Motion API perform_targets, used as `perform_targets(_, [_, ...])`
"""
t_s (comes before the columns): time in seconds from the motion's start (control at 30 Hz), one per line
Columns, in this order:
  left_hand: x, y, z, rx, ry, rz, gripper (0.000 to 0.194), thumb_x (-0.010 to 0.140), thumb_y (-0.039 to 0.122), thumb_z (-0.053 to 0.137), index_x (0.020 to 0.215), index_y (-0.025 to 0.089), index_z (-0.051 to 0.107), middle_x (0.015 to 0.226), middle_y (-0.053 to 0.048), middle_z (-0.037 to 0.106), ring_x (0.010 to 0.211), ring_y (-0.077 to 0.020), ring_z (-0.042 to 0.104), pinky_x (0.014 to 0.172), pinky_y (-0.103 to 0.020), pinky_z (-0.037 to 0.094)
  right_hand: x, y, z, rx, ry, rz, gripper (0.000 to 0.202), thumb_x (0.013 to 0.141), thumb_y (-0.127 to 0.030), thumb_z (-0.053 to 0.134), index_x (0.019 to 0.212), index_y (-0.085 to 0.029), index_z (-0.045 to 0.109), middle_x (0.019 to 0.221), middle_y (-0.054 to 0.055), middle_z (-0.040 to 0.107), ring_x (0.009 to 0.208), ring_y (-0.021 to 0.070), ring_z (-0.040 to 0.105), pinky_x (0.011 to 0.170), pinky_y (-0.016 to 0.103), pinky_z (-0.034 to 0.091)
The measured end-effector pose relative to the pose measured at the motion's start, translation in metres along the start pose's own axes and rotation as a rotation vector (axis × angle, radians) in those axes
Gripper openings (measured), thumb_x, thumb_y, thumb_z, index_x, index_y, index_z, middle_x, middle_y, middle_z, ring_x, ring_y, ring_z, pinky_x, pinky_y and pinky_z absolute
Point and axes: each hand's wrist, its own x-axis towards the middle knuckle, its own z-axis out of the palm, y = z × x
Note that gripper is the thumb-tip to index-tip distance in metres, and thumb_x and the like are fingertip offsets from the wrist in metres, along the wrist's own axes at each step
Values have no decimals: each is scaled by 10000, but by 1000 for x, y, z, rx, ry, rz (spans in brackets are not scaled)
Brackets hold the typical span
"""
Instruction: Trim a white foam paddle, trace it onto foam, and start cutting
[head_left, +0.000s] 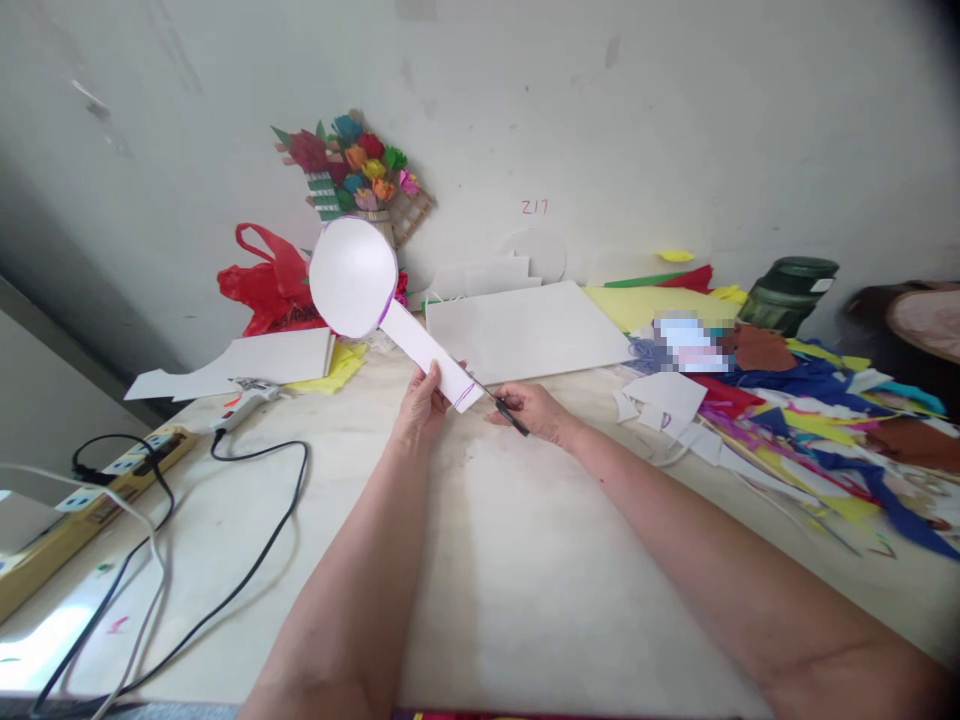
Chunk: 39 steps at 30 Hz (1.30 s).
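White paddle-shaped cutout (pixel 409 333), stiff sheet by the look: round disc, slightly wavy rim, straight strip below, purple lines at the joint and strip end. It's held up over the pale, smooth tabletop (pixel 480 560).

Left hand (pixel 426 402) has the strip pinched near its lower end, thumb on the front face, other fingers mostly hidden. Right hand (pixel 534 412) has its fingers closed round the black handles of the scissors (pixel 513 416); blades at the strip's right edge, blade gap unclear.

Containers: crumpled red plastic bag (pixel 262 292), contents unclear; green-and-white striped holder (pixel 325 198) with artificial flowers (pixel 369 165); dark green bottle (pixel 787 296), contents unclear.
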Motion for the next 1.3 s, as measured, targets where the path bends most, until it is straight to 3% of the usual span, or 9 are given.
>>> perform_targets(0.17, [-2,1,3,21,-28,-15,305,733,293,595,1008,179,529,879,-82,666,787,-189,631,690,-323,517,3,7,0,-169,88,-34,267,589,-370,658,781,-192,605,599,-25,581,545,93,485,497,202,333])
perform_targets(0.47, [-3,-2,6,40,-68,-37,347,739,304,587,1059,185,522,922,-95,659,828,-206,625,724,-346,512,5,8,-1,-233,130,-73,317,589,-375,675,859,-215,627,638,-11,619,572,112,517,515,214,346])
perform_targets(1.1, [-3,-1,9,-5,-65,-58,323,744,293,585,1041,188,512,880,-73,665,795,-182,629,703,-315,520,3,1,3,-305,240,-128,321,575,-421,668,800,-198,613,547,-45,558,504,79,449,499,190,296])
perform_targets(1.3, [-4,-1,9,-15,-73,-61,297,745,284,584,1015,180,517,877,-70,665,774,-170,630,705,-310,520,1,-4,3,-320,210,-105,342,574,-431,664,822,-201,618,555,-43,565,521,84,462,513,193,299])
